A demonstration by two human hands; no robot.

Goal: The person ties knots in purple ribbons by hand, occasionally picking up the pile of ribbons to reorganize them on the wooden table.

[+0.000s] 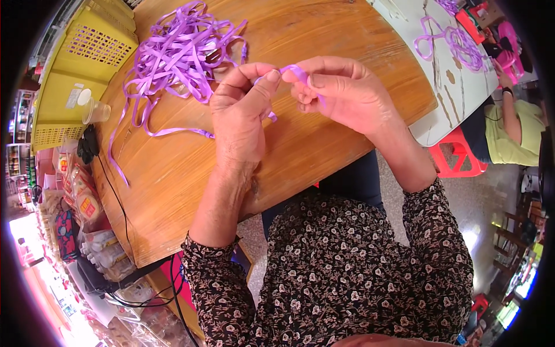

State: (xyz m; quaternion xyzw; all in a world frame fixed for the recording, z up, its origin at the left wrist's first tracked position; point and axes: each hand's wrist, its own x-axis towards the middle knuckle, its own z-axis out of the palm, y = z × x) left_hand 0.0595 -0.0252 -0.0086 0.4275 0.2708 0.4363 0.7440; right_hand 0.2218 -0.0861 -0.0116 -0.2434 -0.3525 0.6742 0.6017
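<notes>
Above the near part of the wooden table, my left hand [241, 110] pinches a purple ribbon [298, 70] between thumb and fingers. My right hand [344, 92] grips the same ribbon a short way to the right, its thumb pressed on the strip. A short loop arches between the two hands, and an end hangs below the right fingers. Beyond my left hand lies a large tangled pile of purple ribbon [176, 58]. From it a strand with a small dark purple piece [205, 133] runs toward my left wrist. Parts of the ribbon inside my fingers are hidden.
The wooden table [167, 202] meets a white marbled table [442, 110] with more purple ribbon [462, 49]. A yellow basket [72, 87] and a clear cup [97, 111] are at left, near a black cable [115, 196]. A person [514, 130] sits at right beside a red stool [459, 153].
</notes>
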